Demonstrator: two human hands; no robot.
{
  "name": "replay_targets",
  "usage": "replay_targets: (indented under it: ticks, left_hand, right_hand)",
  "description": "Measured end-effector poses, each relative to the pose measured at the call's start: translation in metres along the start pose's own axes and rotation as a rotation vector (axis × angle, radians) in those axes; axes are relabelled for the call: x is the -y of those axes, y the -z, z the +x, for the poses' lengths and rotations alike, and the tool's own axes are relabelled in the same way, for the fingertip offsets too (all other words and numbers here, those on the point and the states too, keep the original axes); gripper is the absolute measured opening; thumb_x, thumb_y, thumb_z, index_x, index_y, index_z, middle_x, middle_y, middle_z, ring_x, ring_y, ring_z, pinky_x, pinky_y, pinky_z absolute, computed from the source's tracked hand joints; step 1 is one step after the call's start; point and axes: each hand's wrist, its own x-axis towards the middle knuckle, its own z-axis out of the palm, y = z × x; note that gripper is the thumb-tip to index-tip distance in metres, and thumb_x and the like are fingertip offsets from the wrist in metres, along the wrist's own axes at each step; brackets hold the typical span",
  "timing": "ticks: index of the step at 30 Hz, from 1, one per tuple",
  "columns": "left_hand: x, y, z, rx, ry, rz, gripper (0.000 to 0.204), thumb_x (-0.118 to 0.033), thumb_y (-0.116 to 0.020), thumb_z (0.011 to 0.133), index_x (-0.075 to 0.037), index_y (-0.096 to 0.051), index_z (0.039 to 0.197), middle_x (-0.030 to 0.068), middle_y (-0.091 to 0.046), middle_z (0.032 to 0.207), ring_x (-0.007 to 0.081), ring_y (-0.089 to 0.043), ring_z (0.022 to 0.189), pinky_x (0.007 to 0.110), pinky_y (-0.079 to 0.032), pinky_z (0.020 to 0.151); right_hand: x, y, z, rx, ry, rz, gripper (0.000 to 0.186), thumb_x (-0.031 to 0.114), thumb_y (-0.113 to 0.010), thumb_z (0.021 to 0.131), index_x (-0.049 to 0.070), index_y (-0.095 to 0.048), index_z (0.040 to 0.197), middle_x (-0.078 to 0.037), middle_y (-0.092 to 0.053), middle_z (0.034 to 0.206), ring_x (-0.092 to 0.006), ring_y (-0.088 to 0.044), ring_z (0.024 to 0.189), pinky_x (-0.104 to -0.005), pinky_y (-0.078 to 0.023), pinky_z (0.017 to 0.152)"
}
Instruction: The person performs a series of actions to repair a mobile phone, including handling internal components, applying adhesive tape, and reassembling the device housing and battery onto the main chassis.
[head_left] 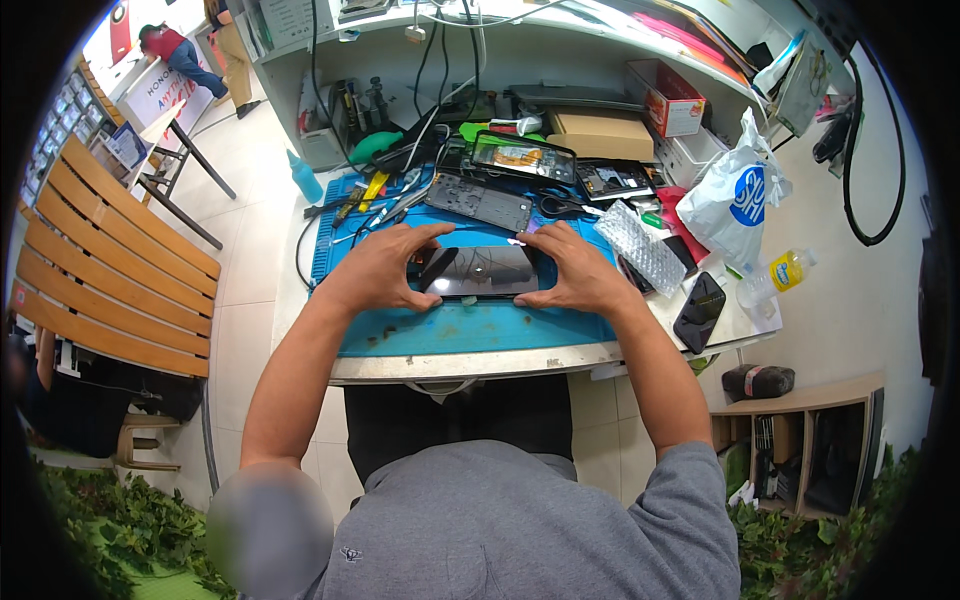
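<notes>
A black phone screen (480, 268) lies level on a blue work mat (470, 330), gripped at both ends. My left hand (390, 265) is closed on its left end, thumb at the near edge and fingers at the far edge. My right hand (565, 265) grips the right end the same way. Just beyond it lies an opened phone body (480, 203), with a second phone frame (520, 158) behind that. Loose hand tools (365, 197) lie to the left, and black scissors (562, 204) to the right.
A blue bottle (305, 180) stands back left; bubble wrap (640, 250), a plastic bag (725, 195), a black phone (698, 312) and a drink bottle (775, 275) crowd the right. Boxes (665, 95) sit behind. A wooden chair (110, 260) is at left, and two people (180, 60) are farther back.
</notes>
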Motion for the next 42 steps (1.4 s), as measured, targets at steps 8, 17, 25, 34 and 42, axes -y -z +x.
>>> replay_targets:
  ticks: [8,17,25,34,42]
  left_hand:
    - [-0.006,0.004,0.003,0.044,0.039,0.065,0.111,-0.029,-0.103,0.070,-0.021,-0.055,0.169,0.0110,-0.079,0.129,0.0306,-0.074,0.121,0.044,-0.059,0.112]
    - [-0.010,0.021,0.001,-0.169,-0.074,0.023,0.097,-0.027,-0.103,0.074,-0.015,-0.063,0.162,0.0141,-0.079,0.133,0.0315,-0.076,0.122,0.043,-0.061,0.112]
    - [-0.003,0.045,0.066,-0.467,-0.058,-0.233,0.024,-0.022,-0.094,0.096,-0.005,-0.082,0.106,-0.0008,-0.071,0.079,0.0063,-0.063,0.069,0.025,-0.049,0.065]
    - [0.039,0.023,0.062,-0.519,0.077,-0.138,0.023,-0.026,-0.091,0.096,-0.007,-0.080,0.091,-0.0005,-0.049,0.057,0.0112,-0.042,0.054,0.034,-0.034,0.054]
    - [0.028,0.031,0.056,-0.527,0.076,-0.185,0.020,-0.021,-0.090,0.096,-0.005,-0.079,0.093,-0.0025,-0.044,0.058,0.0093,-0.039,0.055,0.033,-0.031,0.054]
  right_hand:
    - [-0.003,0.002,-0.006,-0.008,0.005,0.017,0.106,0.051,-0.104,0.074,0.000,-0.063,0.158,-0.021,-0.067,0.153,-0.0374,-0.060,0.143,-0.0464,-0.051,0.124]
    - [0.004,0.033,-0.005,-0.204,0.121,-0.072,0.080,0.041,-0.096,0.087,-0.002,-0.070,0.149,-0.024,-0.073,0.142,-0.0379,-0.067,0.136,-0.0453,-0.055,0.119]
    - [0.008,0.039,0.090,-0.610,0.144,0.176,0.018,-0.003,-0.061,0.090,0.000,-0.078,0.091,-0.015,-0.079,0.090,-0.0363,-0.076,0.089,-0.0465,-0.060,0.087]
    - [-0.025,0.016,0.084,-0.780,0.003,0.317,0.021,-0.008,-0.054,0.086,-0.001,-0.073,0.083,-0.011,-0.075,0.076,-0.0194,-0.070,0.068,-0.0328,-0.054,0.067]
    - [-0.041,0.011,0.087,-0.914,-0.063,0.567,0.028,-0.011,-0.050,0.093,-0.002,-0.075,0.085,-0.004,-0.073,0.075,-0.0088,-0.064,0.069,-0.0258,-0.050,0.065]
